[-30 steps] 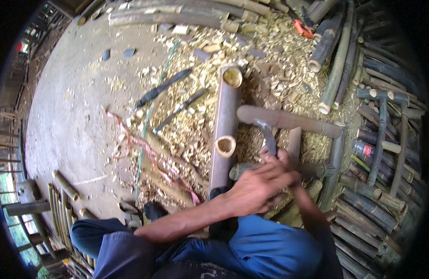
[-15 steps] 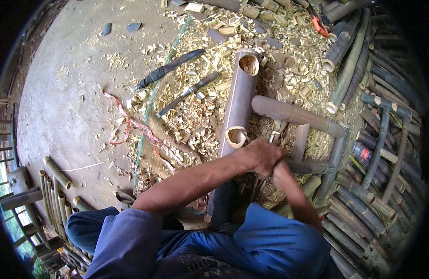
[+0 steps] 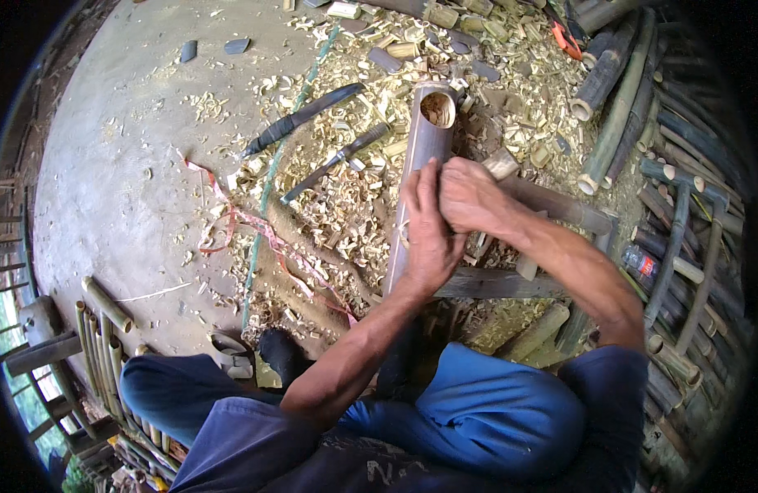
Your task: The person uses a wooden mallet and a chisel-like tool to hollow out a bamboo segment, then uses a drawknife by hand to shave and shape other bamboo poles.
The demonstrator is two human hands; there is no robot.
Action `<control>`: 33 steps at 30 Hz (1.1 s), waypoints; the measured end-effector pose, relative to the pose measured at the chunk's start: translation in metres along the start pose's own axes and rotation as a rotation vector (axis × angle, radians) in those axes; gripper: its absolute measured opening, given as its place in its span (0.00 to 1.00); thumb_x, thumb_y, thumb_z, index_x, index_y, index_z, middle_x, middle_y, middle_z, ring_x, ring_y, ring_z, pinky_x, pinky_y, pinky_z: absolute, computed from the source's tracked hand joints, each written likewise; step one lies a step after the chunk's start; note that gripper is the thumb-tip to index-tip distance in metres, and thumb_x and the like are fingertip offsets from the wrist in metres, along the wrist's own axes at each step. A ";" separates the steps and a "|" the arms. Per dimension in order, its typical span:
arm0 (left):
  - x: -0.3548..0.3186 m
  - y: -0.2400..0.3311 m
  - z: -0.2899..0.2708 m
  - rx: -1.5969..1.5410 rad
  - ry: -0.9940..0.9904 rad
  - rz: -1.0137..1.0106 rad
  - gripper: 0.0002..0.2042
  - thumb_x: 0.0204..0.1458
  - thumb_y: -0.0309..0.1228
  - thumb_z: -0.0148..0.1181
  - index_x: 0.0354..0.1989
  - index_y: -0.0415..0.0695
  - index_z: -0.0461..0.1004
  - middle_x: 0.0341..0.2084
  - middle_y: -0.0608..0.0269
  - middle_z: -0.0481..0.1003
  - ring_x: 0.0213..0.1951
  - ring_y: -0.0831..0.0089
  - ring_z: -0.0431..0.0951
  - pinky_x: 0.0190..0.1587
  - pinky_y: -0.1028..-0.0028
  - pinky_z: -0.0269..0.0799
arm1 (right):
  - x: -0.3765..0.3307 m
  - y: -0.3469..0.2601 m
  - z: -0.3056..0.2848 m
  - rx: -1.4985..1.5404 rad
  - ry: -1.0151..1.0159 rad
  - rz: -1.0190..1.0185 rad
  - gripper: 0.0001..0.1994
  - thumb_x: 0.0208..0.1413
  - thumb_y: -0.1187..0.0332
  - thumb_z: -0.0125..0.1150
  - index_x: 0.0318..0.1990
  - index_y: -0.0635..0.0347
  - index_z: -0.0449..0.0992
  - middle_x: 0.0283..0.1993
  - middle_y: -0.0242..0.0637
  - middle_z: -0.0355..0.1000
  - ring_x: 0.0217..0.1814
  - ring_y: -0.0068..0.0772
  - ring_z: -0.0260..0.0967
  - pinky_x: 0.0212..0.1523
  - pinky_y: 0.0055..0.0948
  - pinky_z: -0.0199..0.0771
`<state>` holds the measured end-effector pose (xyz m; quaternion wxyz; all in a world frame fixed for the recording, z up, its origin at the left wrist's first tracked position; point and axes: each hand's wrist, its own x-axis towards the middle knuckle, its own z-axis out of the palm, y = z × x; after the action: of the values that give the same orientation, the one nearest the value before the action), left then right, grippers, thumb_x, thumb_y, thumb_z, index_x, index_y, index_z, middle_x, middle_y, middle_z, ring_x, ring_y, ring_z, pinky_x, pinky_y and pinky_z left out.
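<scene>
I see my left hand [image 3: 430,237] lying along the thick bamboo tube [image 3: 426,142], fingers slightly bent and pointing to the far side. My right hand [image 3: 471,194] is curled and presses up against its fingers from the right. Both palm sides are hidden from me, so I cannot tell how far either hand is closed or whether it grips a tool. A pale cut end [image 3: 501,164] shows just beyond the right hand; I can't tell what it belongs to.

The tube runs from near to far in the middle, its far opening uncovered. On its right, the far crossbar [image 3: 572,209] and the near crossbar [image 3: 506,284] leave me little room, and stacked bamboo [image 3: 667,287] walls off the far right. On the left I have only low shavings [image 3: 346,218], a wrapped-handle knife [image 3: 305,119] and a slim tool [image 3: 336,164], then wide bare floor [image 3: 132,156].

Half a second ago my hands were clasped nearer, right of the tube's side hole; now they've shifted farther along and cover it. Knife and slim tool haven't moved.
</scene>
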<state>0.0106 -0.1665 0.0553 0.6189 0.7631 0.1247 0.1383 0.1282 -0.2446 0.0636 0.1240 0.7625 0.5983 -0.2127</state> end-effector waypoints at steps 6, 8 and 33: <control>-0.027 0.031 0.023 0.068 -0.265 -0.074 0.53 0.40 0.21 0.71 0.74 0.42 0.41 0.65 0.30 0.48 0.67 0.30 0.54 0.68 0.50 0.60 | -0.075 -0.001 0.014 0.209 0.035 0.049 0.10 0.40 0.67 0.70 0.33 0.57 0.80 0.35 0.40 0.80 0.40 0.38 0.78 0.46 0.44 0.77; -0.027 0.034 0.019 0.148 -0.376 -0.094 0.55 0.36 0.18 0.69 0.75 0.47 0.40 0.65 0.29 0.48 0.62 0.30 0.60 0.64 0.50 0.65 | -0.080 -0.010 0.016 0.458 -0.084 0.240 0.14 0.46 0.65 0.67 0.40 0.60 0.78 0.37 0.44 0.80 0.45 0.44 0.78 0.46 0.46 0.78; 0.008 0.022 -0.024 0.175 -1.164 -0.175 0.42 0.27 0.30 0.72 0.61 0.43 0.70 0.50 0.45 0.72 0.59 0.47 0.70 0.63 0.58 0.69 | -0.062 -0.097 0.074 1.871 -0.028 0.883 0.22 0.54 0.57 0.63 0.52 0.60 0.75 0.51 0.41 0.76 0.50 0.43 0.74 0.53 0.40 0.74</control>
<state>0.0099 -0.1456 0.0816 0.5296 0.7485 -0.1618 -0.3649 0.0095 -0.3064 0.0339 -0.4442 0.7032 -0.1408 -0.5371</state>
